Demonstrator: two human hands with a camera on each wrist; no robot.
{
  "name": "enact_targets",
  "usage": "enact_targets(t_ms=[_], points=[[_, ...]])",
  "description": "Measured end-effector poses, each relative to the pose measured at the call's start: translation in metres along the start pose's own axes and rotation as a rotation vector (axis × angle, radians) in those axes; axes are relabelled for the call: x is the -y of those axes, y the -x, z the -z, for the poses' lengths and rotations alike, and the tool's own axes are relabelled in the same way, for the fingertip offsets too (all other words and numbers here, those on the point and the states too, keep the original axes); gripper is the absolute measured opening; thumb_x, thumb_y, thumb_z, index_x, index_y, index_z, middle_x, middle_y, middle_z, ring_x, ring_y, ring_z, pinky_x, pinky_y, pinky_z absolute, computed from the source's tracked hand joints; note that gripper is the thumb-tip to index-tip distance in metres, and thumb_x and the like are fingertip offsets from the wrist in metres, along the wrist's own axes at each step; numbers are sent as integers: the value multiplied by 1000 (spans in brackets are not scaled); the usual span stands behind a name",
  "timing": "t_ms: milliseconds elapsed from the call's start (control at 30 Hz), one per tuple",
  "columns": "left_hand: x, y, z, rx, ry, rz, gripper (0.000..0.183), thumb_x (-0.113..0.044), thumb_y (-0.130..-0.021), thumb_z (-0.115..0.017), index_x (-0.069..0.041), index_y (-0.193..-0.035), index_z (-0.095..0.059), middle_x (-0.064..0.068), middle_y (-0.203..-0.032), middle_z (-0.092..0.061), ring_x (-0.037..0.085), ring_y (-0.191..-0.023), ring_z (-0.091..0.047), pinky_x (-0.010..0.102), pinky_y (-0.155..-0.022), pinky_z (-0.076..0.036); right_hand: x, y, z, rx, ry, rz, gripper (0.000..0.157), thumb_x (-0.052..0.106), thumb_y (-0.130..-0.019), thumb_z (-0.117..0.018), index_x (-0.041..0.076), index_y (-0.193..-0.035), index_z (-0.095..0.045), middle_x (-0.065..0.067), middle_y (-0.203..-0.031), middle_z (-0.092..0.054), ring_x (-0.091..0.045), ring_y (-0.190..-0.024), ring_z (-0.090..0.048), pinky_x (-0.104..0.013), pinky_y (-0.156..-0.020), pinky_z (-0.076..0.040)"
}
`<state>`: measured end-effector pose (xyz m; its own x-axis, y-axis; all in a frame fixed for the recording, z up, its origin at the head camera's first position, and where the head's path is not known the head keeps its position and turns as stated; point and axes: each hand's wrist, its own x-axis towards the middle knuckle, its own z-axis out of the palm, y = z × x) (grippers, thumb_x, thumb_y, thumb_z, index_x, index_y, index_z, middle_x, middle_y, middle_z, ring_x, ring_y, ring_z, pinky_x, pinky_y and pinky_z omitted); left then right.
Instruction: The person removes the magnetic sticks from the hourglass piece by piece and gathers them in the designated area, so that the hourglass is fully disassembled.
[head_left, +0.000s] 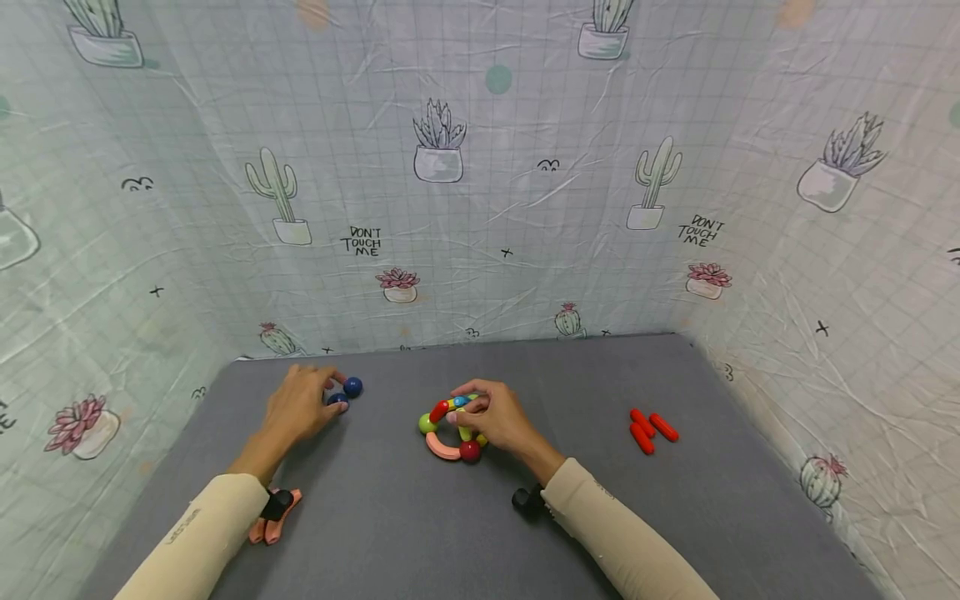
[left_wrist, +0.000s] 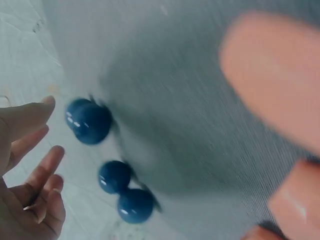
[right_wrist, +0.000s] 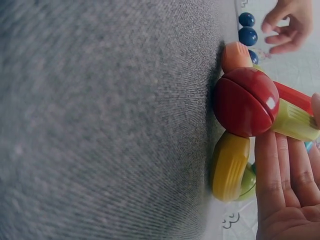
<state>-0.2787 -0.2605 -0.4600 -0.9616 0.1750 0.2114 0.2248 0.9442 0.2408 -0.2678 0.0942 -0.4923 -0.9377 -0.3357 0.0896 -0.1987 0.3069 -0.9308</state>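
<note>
My left hand [head_left: 296, 400] hovers at the left over several dark blue balls [head_left: 353, 386], its fingers loosely bent. In the left wrist view a gap separates the hand [left_wrist: 32, 200] from the balls [left_wrist: 95, 124]. My right hand [head_left: 504, 417] holds a light-green stick [right_wrist: 295, 121] between thumb and fingers. This stick rises from a red ball [right_wrist: 247, 101] in a ring-shaped magnetic-toy structure. Around the ring are a curved salmon piece [head_left: 442, 447], a green ball [head_left: 427, 423], a red stick [head_left: 439, 411], a blue ball [head_left: 460, 402] and a yellow piece [right_wrist: 231, 167].
Three red sticks [head_left: 642, 437] lie on the right of the grey table [head_left: 405, 533]. Salmon pieces [head_left: 276, 527] lie beneath the left wrist, large and blurred in the left wrist view. A cactus-print cloth [head_left: 487, 200] stands behind and along both sides.
</note>
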Motion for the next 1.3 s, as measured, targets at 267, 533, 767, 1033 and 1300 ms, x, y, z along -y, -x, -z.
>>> enact_targets(t_ms=[267,533,767,1033,1300], points=[[-52,6,2,-40,70,-134,36,-25,-87,-90,-16,-119,-76,10,-108,-74,33,-109,-59,52,-84,-55,2,2,1,6,13,11,44,25,-90,-87,10,-129,-74,-6,-90,-81,-13,-66,-67,-28,-59,-53],[-100,5,-13,28,149,-226,34,-25,-86,-90,-19,-117,-76,4,-110,-76,26,-108,-60,45,-84,-53,3,5,3,27,16,6,44,21,-90,-87,19,-132,-73,-6,-98,-82,-16,-78,-76,-36,-70,-62],[-114,1,-40,58,207,-285,37,-21,-84,-92,-15,-116,-76,4,-107,-78,25,-104,-63,46,-88,-54,4,8,6,58,51,41,53,11,-89,-87,21,-139,-69,-12,-110,-81,-14,-88,-78,-31,-76,-63],[-114,-1,-54,79,240,-221,32,-20,-81,-95,-15,-108,-78,0,-102,-74,21,-98,-61,44,-89,-54,9,15,5,50,155,51,49,7,-87,-88,14,-129,-63,-8,-113,-80,-15,-94,-77,-32,-77,-64],[-109,-5,-59,110,310,-149,30,-21,-81,-94,-18,-107,-78,0,-103,-74,21,-97,-63,42,-85,-53,10,19,6,52,158,17,36,6,-84,-90,12,-115,-71,-4,-104,-79,-13,-88,-76,-29,-76,-63]])
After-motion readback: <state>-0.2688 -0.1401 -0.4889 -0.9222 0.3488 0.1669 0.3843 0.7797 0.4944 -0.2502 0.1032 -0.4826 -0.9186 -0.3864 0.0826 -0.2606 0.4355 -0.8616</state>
